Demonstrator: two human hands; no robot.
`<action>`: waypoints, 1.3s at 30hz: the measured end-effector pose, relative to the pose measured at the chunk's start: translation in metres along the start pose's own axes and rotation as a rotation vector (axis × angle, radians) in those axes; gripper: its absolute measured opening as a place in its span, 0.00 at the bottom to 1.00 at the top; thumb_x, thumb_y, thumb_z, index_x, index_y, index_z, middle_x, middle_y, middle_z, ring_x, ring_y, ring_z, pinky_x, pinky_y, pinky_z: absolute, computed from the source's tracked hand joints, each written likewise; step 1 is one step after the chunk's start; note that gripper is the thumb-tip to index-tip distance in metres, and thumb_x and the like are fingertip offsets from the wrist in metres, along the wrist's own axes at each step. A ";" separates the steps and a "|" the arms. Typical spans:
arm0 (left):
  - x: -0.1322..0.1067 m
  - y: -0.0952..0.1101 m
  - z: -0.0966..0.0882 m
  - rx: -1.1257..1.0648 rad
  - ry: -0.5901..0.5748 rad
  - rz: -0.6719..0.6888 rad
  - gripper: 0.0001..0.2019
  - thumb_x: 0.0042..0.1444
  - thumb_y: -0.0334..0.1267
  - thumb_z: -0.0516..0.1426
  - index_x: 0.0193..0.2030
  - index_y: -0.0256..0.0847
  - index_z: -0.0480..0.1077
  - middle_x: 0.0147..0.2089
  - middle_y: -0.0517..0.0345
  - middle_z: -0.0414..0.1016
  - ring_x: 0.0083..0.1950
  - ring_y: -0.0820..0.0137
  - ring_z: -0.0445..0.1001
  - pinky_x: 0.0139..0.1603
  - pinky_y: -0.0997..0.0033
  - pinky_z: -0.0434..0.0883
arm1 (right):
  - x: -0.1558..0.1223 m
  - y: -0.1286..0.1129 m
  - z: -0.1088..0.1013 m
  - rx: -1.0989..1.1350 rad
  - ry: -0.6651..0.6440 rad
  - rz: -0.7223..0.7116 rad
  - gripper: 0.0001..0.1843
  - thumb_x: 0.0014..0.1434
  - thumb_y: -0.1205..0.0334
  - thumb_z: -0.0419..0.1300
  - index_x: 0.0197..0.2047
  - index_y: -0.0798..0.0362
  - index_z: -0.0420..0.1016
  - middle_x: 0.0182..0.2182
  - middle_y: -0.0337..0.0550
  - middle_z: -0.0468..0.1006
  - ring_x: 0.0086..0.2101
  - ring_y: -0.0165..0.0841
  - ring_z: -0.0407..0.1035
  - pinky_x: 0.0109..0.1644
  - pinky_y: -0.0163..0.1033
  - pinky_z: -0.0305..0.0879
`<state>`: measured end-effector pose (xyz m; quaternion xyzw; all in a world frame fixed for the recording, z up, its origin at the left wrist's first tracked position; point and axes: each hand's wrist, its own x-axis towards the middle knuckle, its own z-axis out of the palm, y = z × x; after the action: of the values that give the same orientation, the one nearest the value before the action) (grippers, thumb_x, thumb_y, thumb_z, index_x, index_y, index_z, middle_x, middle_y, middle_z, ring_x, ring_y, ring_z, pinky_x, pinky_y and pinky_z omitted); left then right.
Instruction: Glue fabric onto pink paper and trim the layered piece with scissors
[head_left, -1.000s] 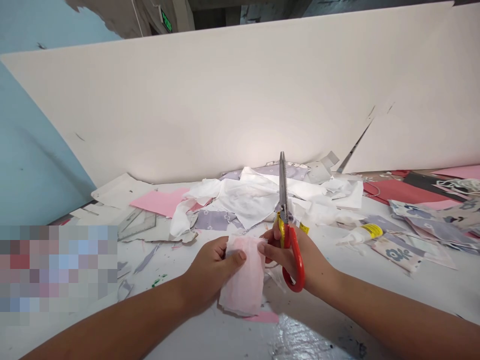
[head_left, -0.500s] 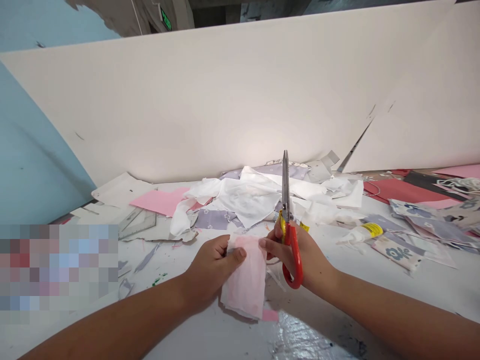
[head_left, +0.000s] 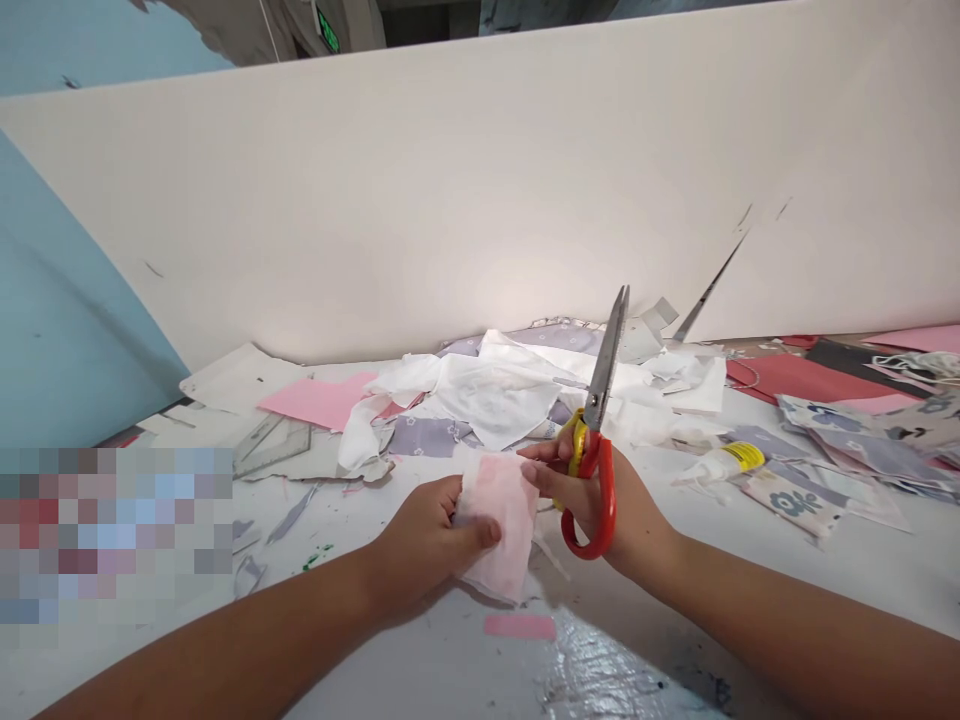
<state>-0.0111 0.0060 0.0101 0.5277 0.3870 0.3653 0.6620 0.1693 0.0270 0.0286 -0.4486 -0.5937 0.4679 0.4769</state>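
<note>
My left hand (head_left: 426,540) grips a pale pink piece of thin fabric (head_left: 501,530) between thumb and fingers, low at the table's middle. My right hand (head_left: 592,495) holds red-handled scissors (head_left: 598,450), with the steel blades pointing up and leaning right. Its fingertips also touch the fabric's upper right edge. The blades stand above the fabric, not cutting it. A small pink paper strip (head_left: 519,627) lies on the table just below the fabric.
A white fabric heap (head_left: 487,390) lies beyond my hands, with a pink paper sheet (head_left: 319,400) to its left. To the right are a glue tube (head_left: 724,465) and printed fabric scraps (head_left: 795,505). A tall white board (head_left: 450,190) stands behind the table.
The scissors have tipped, their blades now leaning right instead of upright. The pink fabric has moved up and away from the pink strip, which now shows fully.
</note>
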 end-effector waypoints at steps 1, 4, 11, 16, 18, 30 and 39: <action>0.001 -0.001 -0.001 0.030 0.015 0.003 0.12 0.46 0.37 0.59 0.37 0.34 0.67 0.31 0.55 0.68 0.31 0.71 0.66 0.29 0.72 0.64 | 0.001 0.002 -0.001 0.026 -0.008 0.008 0.07 0.46 0.62 0.60 0.25 0.52 0.64 0.28 0.39 0.74 0.29 0.32 0.68 0.32 0.38 0.64; 0.003 -0.002 -0.004 0.117 0.072 0.005 0.11 0.46 0.38 0.59 0.36 0.35 0.67 0.29 0.58 0.67 0.29 0.72 0.65 0.27 0.74 0.63 | 0.004 0.005 -0.004 0.078 0.029 0.045 0.10 0.43 0.62 0.63 0.25 0.52 0.64 0.32 0.42 0.75 0.28 0.33 0.68 0.31 0.39 0.64; 0.005 0.002 -0.005 0.230 0.164 0.052 0.13 0.45 0.40 0.59 0.36 0.35 0.68 0.28 0.58 0.67 0.28 0.73 0.65 0.26 0.75 0.63 | 0.003 -0.003 -0.005 0.138 0.078 0.064 0.16 0.41 0.60 0.64 0.27 0.52 0.59 0.37 0.43 0.73 0.33 0.36 0.69 0.32 0.39 0.65; 0.002 0.005 -0.001 0.123 0.175 0.053 0.13 0.45 0.40 0.59 0.37 0.36 0.67 0.31 0.57 0.69 0.30 0.69 0.69 0.26 0.71 0.67 | 0.001 0.002 -0.001 0.116 -0.007 0.107 0.19 0.38 0.61 0.66 0.25 0.51 0.56 0.30 0.36 0.70 0.29 0.32 0.67 0.28 0.35 0.61; 0.001 0.006 0.001 0.040 0.130 0.026 0.15 0.45 0.40 0.59 0.40 0.38 0.66 0.33 0.56 0.69 0.32 0.67 0.70 0.27 0.67 0.70 | 0.001 0.005 0.001 0.104 -0.016 0.110 0.19 0.37 0.63 0.66 0.25 0.51 0.56 0.23 0.32 0.67 0.25 0.29 0.64 0.26 0.34 0.59; 0.003 0.005 0.001 0.131 0.227 0.135 0.13 0.45 0.42 0.60 0.33 0.35 0.64 0.25 0.61 0.67 0.27 0.74 0.66 0.25 0.74 0.64 | -0.002 0.006 0.005 -0.020 -0.190 0.141 0.14 0.39 0.66 0.63 0.20 0.53 0.58 0.16 0.32 0.65 0.19 0.27 0.61 0.22 0.33 0.56; 0.004 0.008 0.002 0.201 0.312 0.160 0.15 0.42 0.45 0.60 0.24 0.38 0.59 0.19 0.67 0.61 0.21 0.78 0.60 0.21 0.78 0.58 | -0.007 0.001 0.008 -0.007 -0.236 0.203 0.15 0.38 0.65 0.64 0.20 0.52 0.57 0.15 0.30 0.65 0.18 0.28 0.63 0.22 0.34 0.58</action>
<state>-0.0086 0.0105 0.0181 0.5573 0.4763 0.4534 0.5069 0.1627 0.0195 0.0259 -0.4500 -0.5989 0.5609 0.3525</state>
